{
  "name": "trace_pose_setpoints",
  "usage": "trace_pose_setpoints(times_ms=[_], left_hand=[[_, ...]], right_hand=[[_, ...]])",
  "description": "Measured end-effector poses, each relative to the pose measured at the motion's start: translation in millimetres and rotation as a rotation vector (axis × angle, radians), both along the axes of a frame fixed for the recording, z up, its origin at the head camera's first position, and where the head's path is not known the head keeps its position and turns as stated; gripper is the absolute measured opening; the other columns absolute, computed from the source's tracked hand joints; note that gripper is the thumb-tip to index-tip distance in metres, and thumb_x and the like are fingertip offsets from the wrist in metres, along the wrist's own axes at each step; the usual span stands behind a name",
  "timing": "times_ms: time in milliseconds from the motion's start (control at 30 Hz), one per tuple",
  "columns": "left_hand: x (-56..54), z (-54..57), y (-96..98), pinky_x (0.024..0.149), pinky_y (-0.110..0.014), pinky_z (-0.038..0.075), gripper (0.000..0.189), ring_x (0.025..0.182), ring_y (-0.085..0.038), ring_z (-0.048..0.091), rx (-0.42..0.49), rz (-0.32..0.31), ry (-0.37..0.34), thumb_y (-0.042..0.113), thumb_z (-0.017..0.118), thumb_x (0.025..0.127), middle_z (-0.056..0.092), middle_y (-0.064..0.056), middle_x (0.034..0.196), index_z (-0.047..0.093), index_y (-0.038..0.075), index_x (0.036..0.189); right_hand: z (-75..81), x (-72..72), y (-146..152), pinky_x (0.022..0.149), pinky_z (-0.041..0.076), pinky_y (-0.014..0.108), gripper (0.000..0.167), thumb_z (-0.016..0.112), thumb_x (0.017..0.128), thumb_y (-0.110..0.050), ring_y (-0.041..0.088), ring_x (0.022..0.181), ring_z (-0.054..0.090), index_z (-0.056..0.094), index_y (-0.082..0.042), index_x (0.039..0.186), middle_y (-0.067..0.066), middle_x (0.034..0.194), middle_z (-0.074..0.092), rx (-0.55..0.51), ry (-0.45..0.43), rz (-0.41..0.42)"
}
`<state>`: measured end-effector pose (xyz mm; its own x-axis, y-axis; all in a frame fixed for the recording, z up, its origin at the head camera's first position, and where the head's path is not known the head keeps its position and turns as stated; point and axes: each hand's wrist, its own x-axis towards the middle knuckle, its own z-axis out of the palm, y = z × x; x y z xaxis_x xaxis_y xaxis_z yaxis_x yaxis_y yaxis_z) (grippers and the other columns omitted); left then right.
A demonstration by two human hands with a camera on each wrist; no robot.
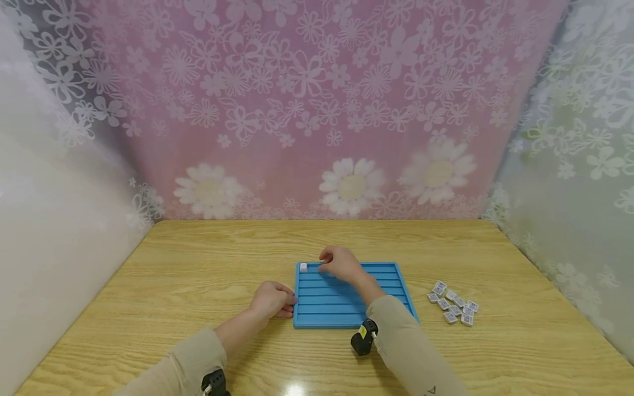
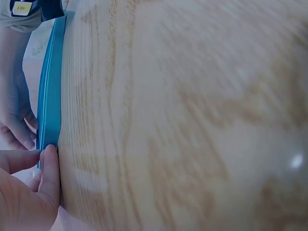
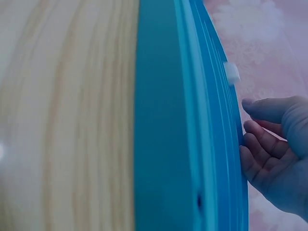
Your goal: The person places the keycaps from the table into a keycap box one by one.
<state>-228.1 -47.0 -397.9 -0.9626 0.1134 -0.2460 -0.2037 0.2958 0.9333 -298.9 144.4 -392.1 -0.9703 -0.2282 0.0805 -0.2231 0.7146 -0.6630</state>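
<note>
A blue ridged tray lies on the wooden table. One small white block sits in its far left corner; the right wrist view also shows this white block beyond the ridges. My left hand grips the tray's left edge, and in the left wrist view the thumb and a finger of that hand meet at the rim. Over the far part of the tray is my right hand, just right of the block. Its thumb and fingers are apart and loosely bent, with nothing visible between them.
To the right of the tray, several small white blocks with dark markings lie in a loose cluster on the wooden table. A pink flowered curtain hangs behind the table, with pale walls on both sides.
</note>
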Motion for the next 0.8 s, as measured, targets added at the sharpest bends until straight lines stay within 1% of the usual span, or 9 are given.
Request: trace_pose_setpoints(times_ms=[100,200,300,467,600,800], left_hand=[[1.0,0.3,-0.4,0.055,-0.028,0.056,0.013,0.054,-0.014,0.056,0.003,-0.002,0.005,-0.003,0.062,0.082,0.058,-0.011,0.068,0.062,-0.011,0.092],[1.9,0.8,-1.0,0.055,-0.028,0.056,0.014,0.055,-0.014,0.056,0.001,-0.006,0.015,-0.002,0.064,0.080,0.058,-0.011,0.068,0.062,-0.011,0.092],[2.4,1.4,-0.7,0.055,-0.028,0.056,0.016,0.056,-0.014,0.056,-0.009,-0.006,0.019,-0.001,0.067,0.079,0.058,-0.011,0.068,0.062,-0.010,0.092],[2.5,1.7,1.1,0.056,-0.027,0.056,0.018,0.057,-0.014,0.057,-0.026,-0.007,0.019,0.001,0.070,0.078,0.058,-0.011,0.068,0.063,-0.008,0.091],[2.1,1.2,2.3,0.056,-0.027,0.056,0.018,0.058,-0.015,0.057,-0.034,-0.007,0.019,0.000,0.071,0.077,0.058,-0.011,0.069,0.063,-0.008,0.091],[1.2,1.9,1.8,0.057,-0.028,0.056,0.021,0.061,-0.016,0.058,-0.052,-0.010,0.021,-0.002,0.071,0.076,0.059,-0.012,0.073,0.061,-0.009,0.093]], right_hand=[[1.2,1.1,9.5,0.062,0.049,0.030,0.022,0.069,0.082,-0.011,0.018,0.077,0.055,0.065,-0.003,0.102,0.004,0.086,0.059,-0.008,-0.006,-0.010],[4.6,3.1,20.7,0.064,0.049,0.031,0.022,0.068,0.083,-0.012,0.017,0.078,0.055,0.064,-0.003,0.103,0.003,0.087,0.059,-0.001,-0.004,-0.003],[8.9,5.5,33.7,0.065,0.049,0.032,0.021,0.067,0.085,-0.013,0.017,0.078,0.054,0.064,-0.002,0.102,0.002,0.086,0.059,0.019,0.013,0.007],[17.5,12.8,59.9,0.069,0.048,0.035,0.021,0.064,0.087,-0.015,0.018,0.080,0.054,0.064,-0.001,0.103,0.004,0.087,0.060,0.052,0.048,0.015],[24.8,19.8,83.4,0.070,0.049,0.036,0.022,0.063,0.087,-0.014,0.020,0.081,0.055,0.063,0.001,0.103,0.005,0.087,0.061,0.062,0.072,0.007],[34.2,26.2,119.0,0.072,0.050,0.039,0.024,0.060,0.090,-0.014,0.025,0.084,0.057,0.062,0.004,0.105,0.009,0.091,0.061,0.083,0.081,-0.008]])
